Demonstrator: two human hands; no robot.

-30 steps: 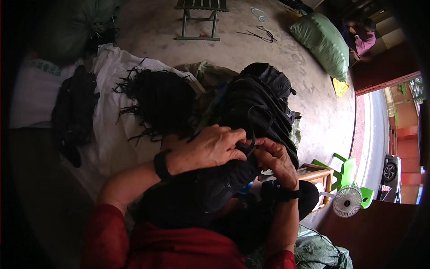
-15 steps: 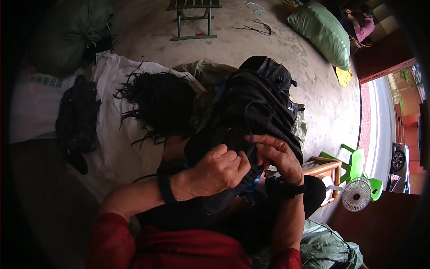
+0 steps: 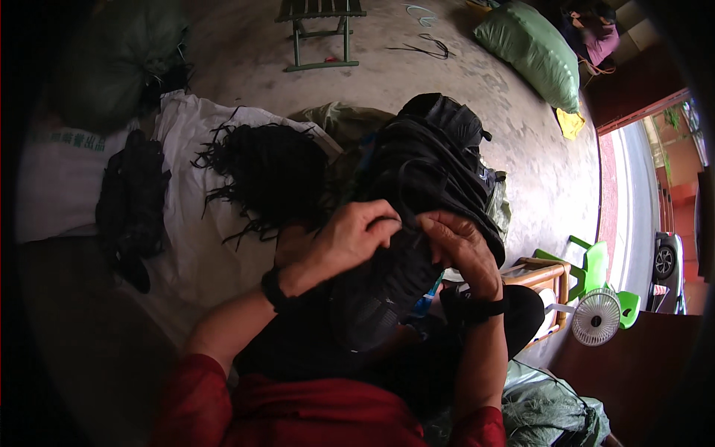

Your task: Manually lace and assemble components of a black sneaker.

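Observation:
Across my lap lies a black backpack-like bag with a mesh-textured side. My left hand is closed in a pinch over its upper part; what sits between the fingertips is too dark and small to make out. Close beside it, my right hand pinches a thin black strap that loops up over the bag. The fingertips of both hands nearly meet. Beyond them a heap of black bags leans away from me. To the left, a tangle of black straps rests on a white sack.
More black material lies at far left, below a dark green sack. A folding stool and a pale green sack stand farther off. At right are a bamboo-framed seat, a green chair and a small white fan.
My left hand has moved up and away from me, uncovering more of the bag's mesh side. The right hand stays almost in place, its fingers slightly shifted.

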